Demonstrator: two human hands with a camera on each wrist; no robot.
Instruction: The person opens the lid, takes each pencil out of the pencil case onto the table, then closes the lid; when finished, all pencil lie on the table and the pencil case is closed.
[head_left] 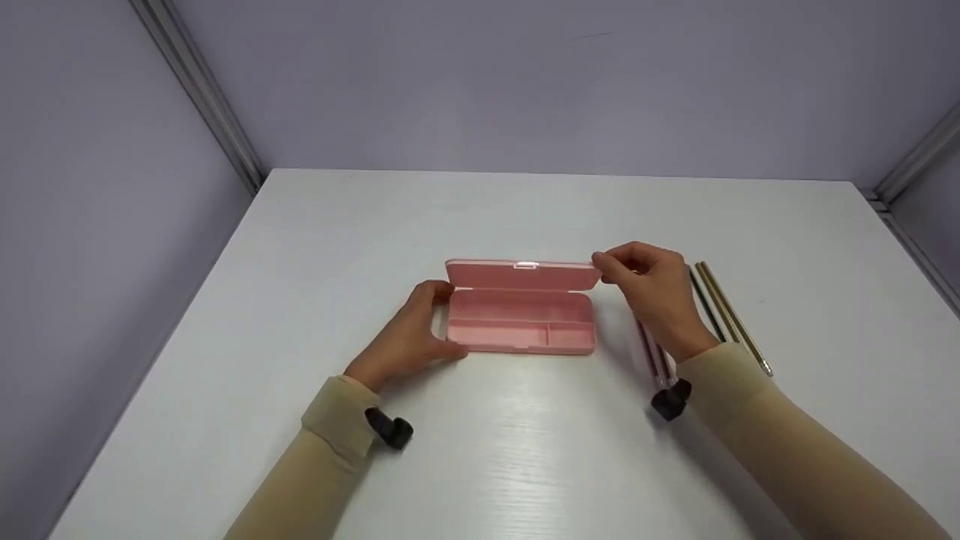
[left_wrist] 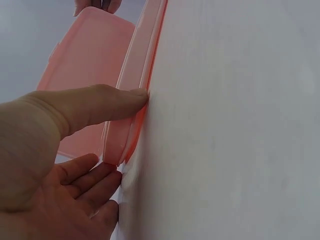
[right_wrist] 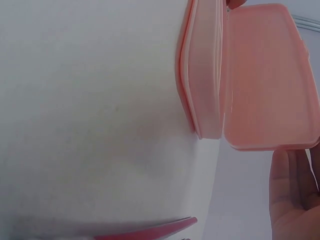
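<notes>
The open pink plastic pencil case (head_left: 520, 324) on the white surface (head_left: 525, 435) is gripped by the left hand (head_left: 405, 341); its raised lid (head_left: 523, 274) is pinched by the right hand (head_left: 656, 296), partly hiding pens (head_left: 731, 319)

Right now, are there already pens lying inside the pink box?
No: in the head view the pink box stands open with bare compartments, and the pens lie on the table beside the right hand.
</notes>
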